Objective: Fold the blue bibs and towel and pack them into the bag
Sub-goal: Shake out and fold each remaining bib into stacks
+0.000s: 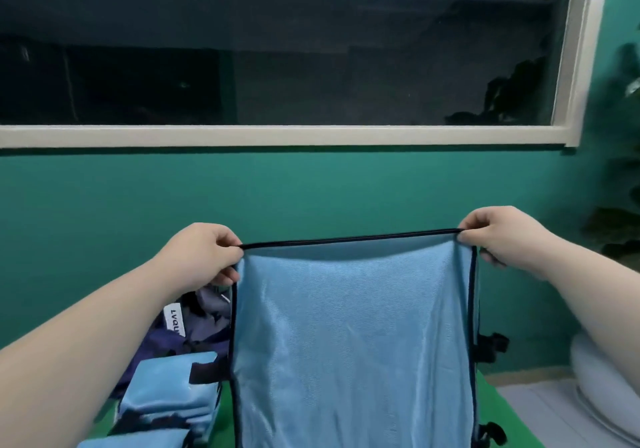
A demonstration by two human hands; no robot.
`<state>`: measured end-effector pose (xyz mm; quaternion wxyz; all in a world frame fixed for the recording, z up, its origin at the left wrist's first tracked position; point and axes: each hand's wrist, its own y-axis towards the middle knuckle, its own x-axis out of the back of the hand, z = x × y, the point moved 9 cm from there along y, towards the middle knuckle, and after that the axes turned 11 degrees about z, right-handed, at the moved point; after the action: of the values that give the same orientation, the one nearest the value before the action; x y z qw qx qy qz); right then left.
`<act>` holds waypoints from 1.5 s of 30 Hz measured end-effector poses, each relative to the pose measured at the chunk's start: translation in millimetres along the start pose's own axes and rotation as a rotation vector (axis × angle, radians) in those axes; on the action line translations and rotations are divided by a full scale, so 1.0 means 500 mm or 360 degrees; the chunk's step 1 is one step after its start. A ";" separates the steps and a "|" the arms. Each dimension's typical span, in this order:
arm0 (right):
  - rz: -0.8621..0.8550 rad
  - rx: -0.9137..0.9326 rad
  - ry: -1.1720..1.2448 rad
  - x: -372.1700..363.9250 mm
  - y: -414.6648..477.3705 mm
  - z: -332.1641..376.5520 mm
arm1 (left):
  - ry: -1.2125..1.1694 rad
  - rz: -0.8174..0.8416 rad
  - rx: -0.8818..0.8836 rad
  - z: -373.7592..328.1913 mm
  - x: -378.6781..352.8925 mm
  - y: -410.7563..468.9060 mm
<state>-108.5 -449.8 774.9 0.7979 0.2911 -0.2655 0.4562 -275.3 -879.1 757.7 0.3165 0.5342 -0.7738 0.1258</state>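
Both hands are up: left hand (pixel 201 257) and right hand (pixel 502 238) each pinch a top corner of the bib (pixel 353 343), thumb against curled fingers, with the dark-trimmed top edge stretched level between them. The bib hangs straight down from that grip, long axis vertical, and its lower part runs out of my view over the green table (pixel 495 409) (black straps peek out along its right edge). I reckon a fold comes next. It turns on the cloth lying below the hands, so it must be lowered flat or halved side to side. The bag (pixel 197 326) and folded stack (pixel 166 395) sit lower left, nearer the left hand.
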 end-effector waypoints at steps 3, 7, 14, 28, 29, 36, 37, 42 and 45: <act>-0.0011 -0.0063 0.0195 0.001 0.098 -0.004 | -0.0085 -0.0039 0.0016 -0.011 0.007 0.095; -0.0069 -0.0081 0.0549 0.018 0.228 0.016 | -0.0036 -0.0073 -0.0033 -0.058 0.032 0.212; -0.0383 0.0208 0.0965 0.115 0.355 0.085 | 0.0083 -0.0397 -0.0264 -0.193 0.107 0.311; -0.0225 0.0159 0.0652 0.053 0.021 -0.086 | 0.0315 -0.0098 -0.0319 -0.065 -0.054 0.032; -0.0170 0.0111 0.0572 0.034 -0.007 -0.111 | 0.0322 -0.0045 -0.0303 -0.042 -0.079 0.004; 0.0391 -0.0209 0.0393 -0.154 -0.195 -0.298 | 0.0464 0.0443 0.0012 0.177 -0.261 -0.162; 0.0474 -0.0247 0.0412 -0.180 -0.218 -0.318 | 0.0475 0.0494 0.0042 0.197 -0.278 -0.180; 0.0758 -0.0354 0.0523 -0.260 -0.290 -0.380 | 0.0474 0.0706 0.0118 0.253 -0.332 -0.245; 0.0856 -0.0409 0.0712 -0.284 -0.298 -0.388 | 0.0511 0.0792 0.0144 0.272 -0.345 -0.251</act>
<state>-9.2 -455.9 510.2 0.7178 0.0015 -0.2067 0.6648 -170.1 -872.5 527.4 0.3702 0.3150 -0.8145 0.3167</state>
